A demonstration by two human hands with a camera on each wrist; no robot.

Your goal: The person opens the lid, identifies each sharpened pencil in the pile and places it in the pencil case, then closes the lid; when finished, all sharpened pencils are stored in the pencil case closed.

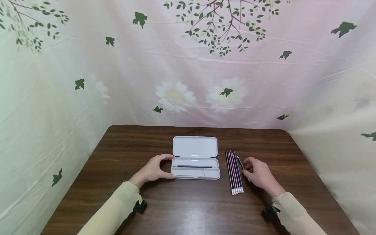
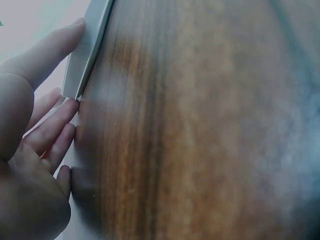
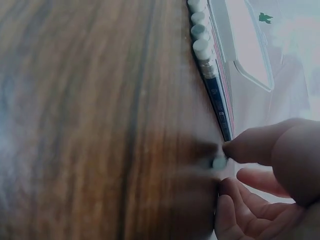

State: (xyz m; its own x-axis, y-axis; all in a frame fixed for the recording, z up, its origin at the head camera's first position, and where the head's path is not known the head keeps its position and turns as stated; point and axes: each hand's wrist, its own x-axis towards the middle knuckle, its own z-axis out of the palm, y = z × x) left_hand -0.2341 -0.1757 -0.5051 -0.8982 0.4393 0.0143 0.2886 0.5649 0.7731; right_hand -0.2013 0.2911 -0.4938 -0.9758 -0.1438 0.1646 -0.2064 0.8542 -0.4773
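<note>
A white pencil case (image 1: pixel 195 178) lies with its lid (image 1: pixel 195 147) folded back. One dark blue pencil (image 1: pixel 194 166) lies in its upper compartment. My left hand (image 1: pixel 154 168) holds the case by its left end, thumb at the front corner and fingers at the back; in the left wrist view the thumb lies against the side wall (image 2: pixel 82 60). To the right of a row of pencils (image 1: pixel 234 173), my right hand (image 1: pixel 258 173) pinches a slim dark pencil (image 1: pixel 240 162) between thumb and fingers. Its pale end (image 3: pixel 219 162) shows between them in the right wrist view, the middle hidden.
The row holds several dark blue and red pencils side by side, white erasers (image 3: pixel 202 49) towards me, between the case and my right hand. Brown wood-grain table (image 1: pixel 188 205) lies under everything. A patterned cloth (image 1: pixel 194 71) hangs behind and along both sides.
</note>
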